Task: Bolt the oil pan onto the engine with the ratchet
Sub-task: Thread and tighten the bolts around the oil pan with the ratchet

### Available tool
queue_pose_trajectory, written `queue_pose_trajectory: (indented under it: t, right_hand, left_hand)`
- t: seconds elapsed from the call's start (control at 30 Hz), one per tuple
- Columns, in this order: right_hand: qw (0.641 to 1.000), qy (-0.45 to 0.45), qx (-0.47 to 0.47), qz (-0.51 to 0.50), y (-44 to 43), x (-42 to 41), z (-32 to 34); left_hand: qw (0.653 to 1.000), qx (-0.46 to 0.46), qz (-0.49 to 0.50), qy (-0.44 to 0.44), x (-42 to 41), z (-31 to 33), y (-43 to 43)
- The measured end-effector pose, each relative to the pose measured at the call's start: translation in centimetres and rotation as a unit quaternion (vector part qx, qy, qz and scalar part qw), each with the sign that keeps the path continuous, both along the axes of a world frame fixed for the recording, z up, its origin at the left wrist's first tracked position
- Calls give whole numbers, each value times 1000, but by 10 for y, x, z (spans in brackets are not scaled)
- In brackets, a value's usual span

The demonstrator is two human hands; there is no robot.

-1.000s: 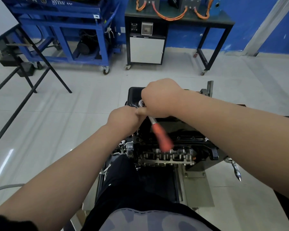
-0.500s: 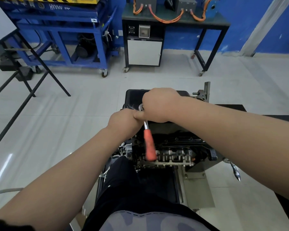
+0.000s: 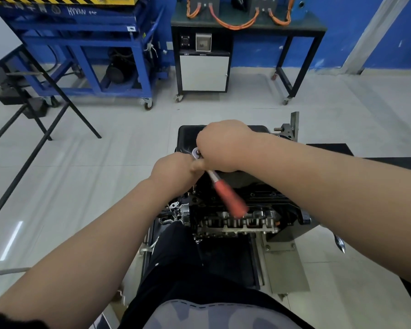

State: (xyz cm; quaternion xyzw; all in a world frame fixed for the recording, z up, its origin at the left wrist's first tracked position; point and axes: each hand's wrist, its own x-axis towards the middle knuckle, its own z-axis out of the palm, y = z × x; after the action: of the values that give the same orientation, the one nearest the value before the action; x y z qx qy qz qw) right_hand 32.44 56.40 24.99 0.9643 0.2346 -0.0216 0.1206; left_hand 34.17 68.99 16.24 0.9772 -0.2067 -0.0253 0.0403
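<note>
The ratchet [image 3: 223,191] is held at the 7 o'clock corner of the black oil pan [image 3: 188,136], which is seated on top of the engine [image 3: 235,222]. Its silver head is seen at 9 o'clock of the right hand [image 3: 223,146], whose fingers are clenched around the shaft just behind the head. The red grip is left free, pointed toward 5 o'clock and blurred. The left hand [image 3: 173,172] is curled into a fist at 7 o'clock of the head, touching the right hand; what it grasps cannot be told. At 11 o'clock a blue cart [image 3: 81,42] is parked, with a dark motor [image 3: 115,71] carried on its lower shelf. At 12 o'clock orange cables [image 3: 235,23] are laid on a black bench [image 3: 313,26].
</note>
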Motion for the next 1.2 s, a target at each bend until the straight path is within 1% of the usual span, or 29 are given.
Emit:
queue_pose_trajectory:
  t: [0.07, 0.13, 0.2, 0.27, 0.33, 0.37, 0.4, 0.5, 0.57, 0.63, 0.7, 0.77, 0.8, 0.87, 0.93, 1.0, 1.07, 1.1, 1.13, 1.2]
  right_hand:
    - [995, -15, -36, 93, -3, 5, 4]
    - [990, -13, -42, 137, -7, 10, 9]
    - [994, -20, -19, 110, -6, 10, 7]
    - [997, -43, -29, 49, -3, 10, 1]
    - [999, -15, -8, -28, -1, 8, -1]
    - [999, 1, 3, -44, -2, 7, -1]
    - [999, 10, -2, -31, -3, 8, -1]
    - [996, 6, -41, 84, -6, 16, 5]
    - [993, 5, -35, 111, -7, 19, 9]
    - [995, -18, -31, 97, -3, 16, 8]
    - [998, -39, -28, 39, 2, 13, 3]
    - [999, -10, -9, -34, 5, 11, 0]
    - [999, 3, -1, -41, 4, 11, -2]
    - [1000, 8, -14, 22, 3, 14, -2]
    - [995, 1, -28, 93, -1, 20, 3]
    - [993, -16, -30, 112, -3, 24, 8]
    - [995, -38, -33, 89, 0, 21, 7]
    - [996, -50, -36, 59, 3, 18, 4]
    - [998, -51, -29, 20, 6, 15, 2]
    - [998, -25, 9, -48, 10, 7, -3]
  left_hand:
    - [997, 12, -64, -32, 1, -1, 1]
    - [995, 2, -84, -48, 3, 1, 2]
    - [997, -18, -68, -44, 5, 2, 4]
    - [998, -47, -35, -32, 4, 3, 7]
    - [997, -69, -9, -15, 3, 3, 7]
    - [997, -73, -8, -8, 3, 3, 6]
    - [998, -66, -19, -12, 3, 3, 5]
    - [997, -39, -62, -35, 4, 2, 3]
    - [996, -39, -70, -29, 7, 1, 6]
    - [997, -60, -43, -24, 7, 1, 8]
    - [997, -76, -18, -11, 5, 1, 9]
    - [996, -91, -4, 8, 4, 2, 10]
    - [996, -85, -7, 10, 4, 2, 10]
    - [997, -53, -49, -22, 4, 3, 9]
    - [995, -46, -74, -39, 6, 5, 10]
    - [995, -51, -83, -33, 10, 6, 12]
    - [996, -59, -63, -24, 9, 5, 12]
    - [997, -53, -49, -20, 8, 3, 12]
    - [998, -51, -25, -14, 7, 2, 11]
    - [998, -62, 10, 7, 7, 1, 11]
